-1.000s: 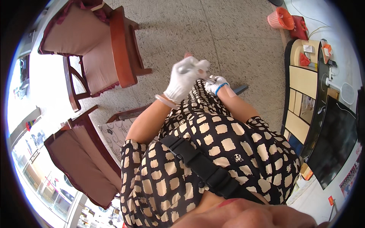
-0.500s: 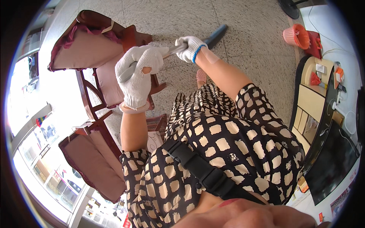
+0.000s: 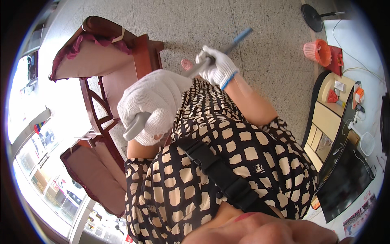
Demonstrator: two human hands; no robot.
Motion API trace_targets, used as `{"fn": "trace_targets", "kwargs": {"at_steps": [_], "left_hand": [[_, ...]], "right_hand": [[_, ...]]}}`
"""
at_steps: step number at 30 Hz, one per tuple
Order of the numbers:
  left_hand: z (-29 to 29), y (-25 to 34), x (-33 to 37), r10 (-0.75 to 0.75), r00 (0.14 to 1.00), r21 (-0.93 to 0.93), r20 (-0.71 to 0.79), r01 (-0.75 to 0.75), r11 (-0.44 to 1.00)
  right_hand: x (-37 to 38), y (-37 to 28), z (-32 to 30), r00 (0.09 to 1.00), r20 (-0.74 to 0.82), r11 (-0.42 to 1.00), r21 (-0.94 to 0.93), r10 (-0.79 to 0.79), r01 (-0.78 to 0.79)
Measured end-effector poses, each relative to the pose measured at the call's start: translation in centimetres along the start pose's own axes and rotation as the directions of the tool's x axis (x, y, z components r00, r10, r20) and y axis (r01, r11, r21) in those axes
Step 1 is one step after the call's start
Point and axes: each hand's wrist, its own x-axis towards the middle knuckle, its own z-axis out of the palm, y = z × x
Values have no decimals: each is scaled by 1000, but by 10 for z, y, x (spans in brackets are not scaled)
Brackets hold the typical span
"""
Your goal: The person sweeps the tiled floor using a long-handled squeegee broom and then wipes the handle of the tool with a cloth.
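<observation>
Both my hands wear white knitted gloves and grip a long grey pole [image 3: 192, 72] with a blue-grey head [image 3: 242, 35]. Its head is away from me, over the speckled floor, seen nearly edge-on; whether it touches the floor I cannot tell. My left hand [image 3: 152, 103] is closed round the upper part, close to my body, and the rounded grey end sticks out below the fingers. Farther along, my right hand [image 3: 219, 68] wraps the shaft, its glove cuff edged in blue. A pink slipper [image 3: 187, 64] shows between the hands, beyond the pole.
To the left stand dark wooden chairs [image 3: 146, 57] with pinkish cushions. A coral basket [image 3: 315, 53] and a round black stand base [image 3: 312, 17] are at the far right. A cream-and-black cabinet [image 3: 325, 110] with a dark screen [image 3: 347, 181] lines the right wall.
My left hand has come down and nearer my body, its wrist turned. My right hand has shifted slightly right and nearer. The pole's head has turned edge-on, and the slipper has moved forward and left.
</observation>
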Motion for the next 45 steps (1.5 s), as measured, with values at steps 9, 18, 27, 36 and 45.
{"fn": "trace_targets", "kwargs": {"at_steps": [9,18,27,36,45], "left_hand": [[-75,-77,29,-480,805,-181,-347,445,877],[-180,-50,112,-289,920,279,-263,360,890],[-212,-82,174,-70,996,679,-57,90,729],[-212,-62,266,151,980,509,-131,-65,858],[-223,-138,317,-217,787,137,-578,355,925]], "right_hand": [[78,-61,4,897,-354,964,-86,-265,250],[180,-17,182,983,-157,963,-264,-92,48],[276,-3,298,985,151,808,-589,82,23],[203,-27,390,998,-11,780,-622,67,-59],[181,-159,423,956,-257,794,-607,-143,-44]]}}
